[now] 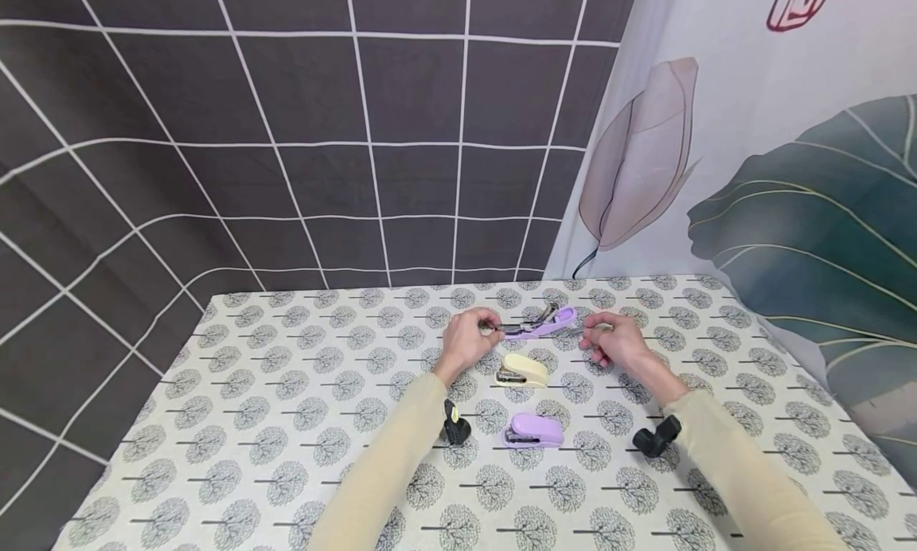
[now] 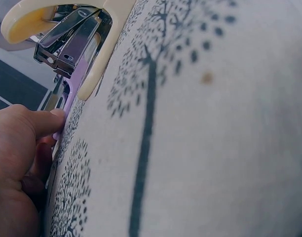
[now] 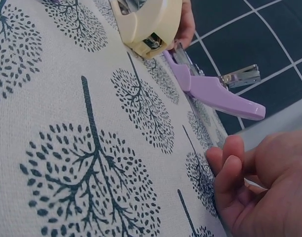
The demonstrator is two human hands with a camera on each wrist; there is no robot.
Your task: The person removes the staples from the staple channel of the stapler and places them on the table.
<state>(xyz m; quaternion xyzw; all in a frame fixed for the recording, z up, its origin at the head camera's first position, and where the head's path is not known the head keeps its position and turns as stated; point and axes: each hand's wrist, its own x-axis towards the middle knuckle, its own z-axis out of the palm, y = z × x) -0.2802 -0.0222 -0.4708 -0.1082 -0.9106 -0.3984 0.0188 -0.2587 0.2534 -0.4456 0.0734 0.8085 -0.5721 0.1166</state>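
My left hand (image 1: 469,340) pinches the front end of an opened purple stapler (image 1: 559,321) at the back of the table. In the right wrist view this stapler (image 3: 220,96) has its metal rail swung up from the purple arm. My right hand (image 1: 616,344) is just to the right of it, fingers bent together around what looks like a thin grey strip (image 1: 575,331); the fingers hide most of it. Nearer to me stands a cream stapler (image 1: 528,368), which in the left wrist view (image 2: 122,12) overlaps the purple one. Neither hand touches it.
A second purple stapler (image 1: 540,430), closed, lies in front of the cream one, between the forearms. The tree-print tablecloth (image 1: 286,423) covers the table. Behind it hang a dark gridded cloth (image 1: 408,177) and a leaf-patterned curtain (image 1: 738,121).
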